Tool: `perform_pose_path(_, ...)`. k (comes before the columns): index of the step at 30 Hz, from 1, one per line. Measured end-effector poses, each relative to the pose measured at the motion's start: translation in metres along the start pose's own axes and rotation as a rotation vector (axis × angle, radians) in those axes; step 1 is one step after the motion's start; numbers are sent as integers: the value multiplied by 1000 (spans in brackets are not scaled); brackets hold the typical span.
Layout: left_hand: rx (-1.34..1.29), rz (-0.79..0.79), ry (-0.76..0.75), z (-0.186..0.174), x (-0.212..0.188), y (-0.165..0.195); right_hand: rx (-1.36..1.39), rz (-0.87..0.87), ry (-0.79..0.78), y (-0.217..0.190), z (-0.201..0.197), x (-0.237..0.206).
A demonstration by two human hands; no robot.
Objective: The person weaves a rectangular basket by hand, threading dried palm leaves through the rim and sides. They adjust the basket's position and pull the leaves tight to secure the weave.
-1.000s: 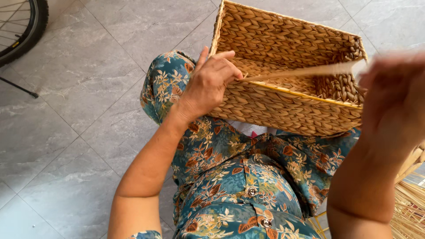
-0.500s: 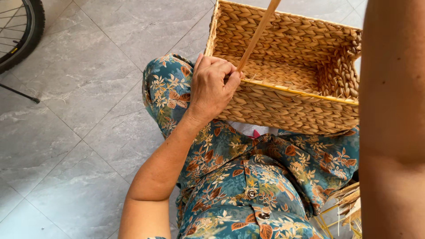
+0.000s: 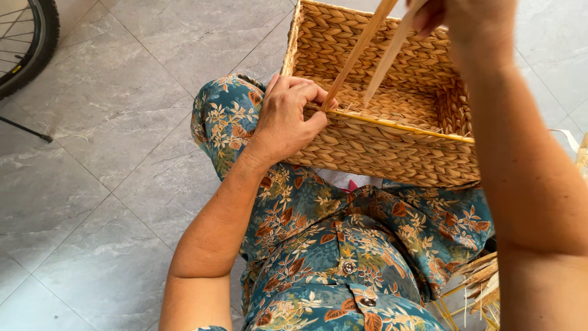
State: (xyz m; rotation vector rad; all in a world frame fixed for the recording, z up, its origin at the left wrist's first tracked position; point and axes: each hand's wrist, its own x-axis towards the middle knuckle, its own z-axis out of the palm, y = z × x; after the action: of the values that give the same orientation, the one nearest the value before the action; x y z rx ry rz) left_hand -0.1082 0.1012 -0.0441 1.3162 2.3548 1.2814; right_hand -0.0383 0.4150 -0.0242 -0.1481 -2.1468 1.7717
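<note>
A rectangular woven straw basket [image 3: 392,147] rests on my lap, over blue floral clothing [image 3: 343,245]. My left hand [image 3: 288,119] grips its near left rim, thumb and fingers pinching the rim where a long pale straw strand [image 3: 361,49] enters the weave. My right hand [image 3: 459,15] is raised at the top edge of the view, closed on the upper end of that strand, which runs doubled and taut down to the rim. Part of my right hand is cut off by the frame.
Grey stone floor tiles [image 3: 110,153] lie to the left. A bicycle wheel [image 3: 30,49] and its stand stick in at the top left. Loose dried straw [image 3: 484,282] lies at the lower right by my knee.
My right hand has swung the strand from lying across the basket up to steep and taut above it. My left hand has stayed on the rim.
</note>
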Motion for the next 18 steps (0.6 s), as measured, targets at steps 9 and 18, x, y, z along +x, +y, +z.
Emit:
perform_pose_path(9, 136, -84, -44, 3, 3, 5, 56, 44, 147, 16, 47, 7)
perform_pose_path(18, 125, -49, -48, 6, 1, 3, -5, 98, 119, 10, 60, 5)
